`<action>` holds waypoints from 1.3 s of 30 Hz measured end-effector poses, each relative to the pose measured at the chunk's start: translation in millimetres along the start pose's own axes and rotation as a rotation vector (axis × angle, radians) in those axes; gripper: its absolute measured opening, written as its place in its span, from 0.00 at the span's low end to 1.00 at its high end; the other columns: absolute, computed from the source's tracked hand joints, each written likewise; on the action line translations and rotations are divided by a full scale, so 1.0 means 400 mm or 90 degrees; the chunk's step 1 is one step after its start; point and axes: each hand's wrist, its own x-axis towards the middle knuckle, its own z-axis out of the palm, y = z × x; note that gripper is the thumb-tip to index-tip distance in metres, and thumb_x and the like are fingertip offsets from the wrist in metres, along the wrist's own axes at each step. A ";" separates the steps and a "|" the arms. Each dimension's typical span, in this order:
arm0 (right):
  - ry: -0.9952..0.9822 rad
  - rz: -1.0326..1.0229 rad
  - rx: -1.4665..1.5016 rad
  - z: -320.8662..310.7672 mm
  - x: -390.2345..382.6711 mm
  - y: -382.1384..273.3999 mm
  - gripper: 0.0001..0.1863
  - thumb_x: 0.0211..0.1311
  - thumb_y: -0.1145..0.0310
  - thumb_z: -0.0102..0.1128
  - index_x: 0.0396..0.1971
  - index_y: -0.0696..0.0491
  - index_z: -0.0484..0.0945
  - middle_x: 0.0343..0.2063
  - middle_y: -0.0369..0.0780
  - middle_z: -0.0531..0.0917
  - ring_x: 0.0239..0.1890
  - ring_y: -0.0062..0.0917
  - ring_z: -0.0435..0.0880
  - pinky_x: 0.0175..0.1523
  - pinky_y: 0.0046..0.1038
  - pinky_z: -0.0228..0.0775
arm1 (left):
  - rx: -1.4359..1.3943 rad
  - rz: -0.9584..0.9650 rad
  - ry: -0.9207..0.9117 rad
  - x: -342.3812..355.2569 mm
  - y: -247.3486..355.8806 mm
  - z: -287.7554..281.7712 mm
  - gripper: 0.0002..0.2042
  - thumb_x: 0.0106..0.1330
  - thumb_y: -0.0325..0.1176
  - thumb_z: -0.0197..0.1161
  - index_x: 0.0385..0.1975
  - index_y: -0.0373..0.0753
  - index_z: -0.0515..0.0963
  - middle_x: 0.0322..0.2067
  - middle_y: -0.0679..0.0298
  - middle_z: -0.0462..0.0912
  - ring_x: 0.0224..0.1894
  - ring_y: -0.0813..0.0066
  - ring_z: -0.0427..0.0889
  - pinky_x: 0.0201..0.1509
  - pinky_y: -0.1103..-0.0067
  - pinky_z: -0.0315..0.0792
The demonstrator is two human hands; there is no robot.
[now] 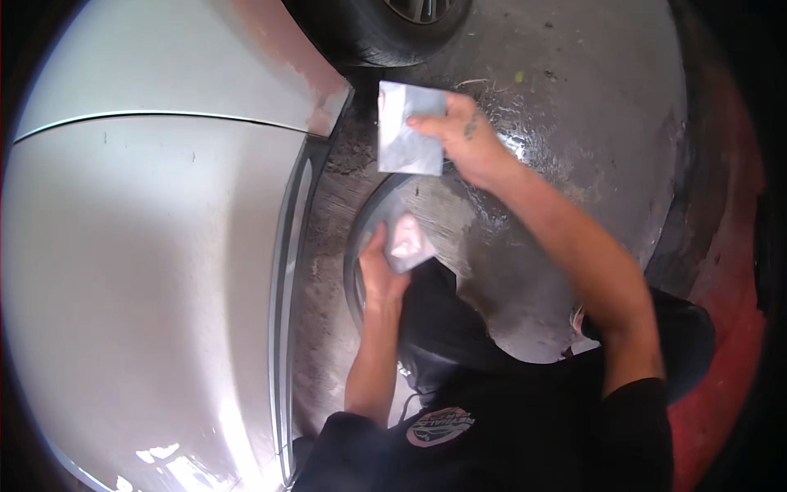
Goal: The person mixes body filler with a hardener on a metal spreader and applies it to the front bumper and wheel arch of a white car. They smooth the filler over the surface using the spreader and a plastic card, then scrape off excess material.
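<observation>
My right hand [471, 141] grips a flat, silver-grey rectangular plate [414, 152] by its right edge, thumb across its face. Lower and slightly left, my left hand [381, 266] is closed round a smaller pale plate [420, 256], which is blurred. A lump of pinkish-white paste [405, 236] lies on that smaller plate. The two plates are apart. To the left stands a silver-white car body [156, 246], with a patch of dull pink filler [307, 74] along its panel edge near the wheel.
A black tyre [385, 41] is at the top. A dark curved band [354, 254] lies on the grey concrete floor [590, 107] by my left hand, and the floor has wet, shiny spots. My bent knees in dark trousers [434, 303] are below; a red surface [730, 353] is at right.
</observation>
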 end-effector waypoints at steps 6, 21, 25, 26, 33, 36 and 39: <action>0.151 -0.047 0.029 0.089 0.054 0.107 0.14 0.60 0.73 0.58 0.45 0.62 0.83 0.35 0.41 0.87 0.38 0.23 0.85 0.46 0.28 0.75 | 0.090 -0.035 -0.013 0.012 -0.032 -0.003 0.19 0.75 0.37 0.56 0.57 0.30 0.74 0.51 0.53 0.82 0.52 0.59 0.83 0.60 0.64 0.75; 0.197 -0.171 -0.272 0.181 0.033 0.091 0.18 0.63 0.73 0.54 0.53 0.60 0.80 0.41 0.47 0.86 0.43 0.31 0.86 0.50 0.30 0.74 | 0.089 -0.050 -0.084 0.038 -0.022 -0.038 0.16 0.73 0.38 0.58 0.52 0.34 0.77 0.46 0.60 0.83 0.48 0.66 0.84 0.56 0.68 0.76; 0.201 -0.323 -0.321 0.191 0.058 0.111 0.18 0.68 0.77 0.51 0.56 0.59 0.79 0.50 0.46 0.85 0.53 0.30 0.84 0.59 0.27 0.72 | 0.064 -0.041 -0.071 0.030 -0.019 -0.053 0.16 0.73 0.38 0.59 0.52 0.35 0.77 0.45 0.60 0.84 0.48 0.67 0.84 0.56 0.69 0.76; 0.206 -0.334 -0.331 0.197 0.062 0.108 0.18 0.69 0.78 0.50 0.56 0.59 0.79 0.51 0.46 0.85 0.53 0.31 0.84 0.59 0.27 0.71 | 0.054 -0.039 -0.070 0.028 -0.017 -0.064 0.16 0.72 0.39 0.59 0.53 0.35 0.77 0.45 0.60 0.84 0.47 0.67 0.84 0.55 0.69 0.76; 0.249 -0.428 -0.348 0.242 0.096 0.156 0.20 0.65 0.81 0.48 0.55 0.56 0.80 0.51 0.48 0.82 0.51 0.43 0.83 0.57 0.34 0.74 | -0.004 0.009 -0.107 -0.007 0.012 -0.102 0.22 0.71 0.40 0.59 0.59 0.32 0.72 0.50 0.55 0.81 0.51 0.62 0.82 0.57 0.69 0.76; 0.299 -0.483 -0.391 0.285 0.092 0.199 0.21 0.62 0.83 0.50 0.55 0.57 0.79 0.49 0.48 0.82 0.49 0.44 0.83 0.56 0.35 0.75 | -0.048 0.020 -0.135 -0.001 0.014 -0.129 0.23 0.70 0.41 0.60 0.58 0.32 0.72 0.48 0.56 0.82 0.48 0.62 0.83 0.53 0.69 0.77; 0.304 -0.511 -0.428 0.288 0.081 0.220 0.23 0.58 0.85 0.53 0.54 0.56 0.80 0.47 0.48 0.82 0.46 0.43 0.82 0.55 0.36 0.75 | -0.075 0.011 -0.144 0.003 0.006 -0.156 0.22 0.69 0.42 0.62 0.56 0.33 0.74 0.46 0.58 0.83 0.45 0.63 0.83 0.50 0.70 0.78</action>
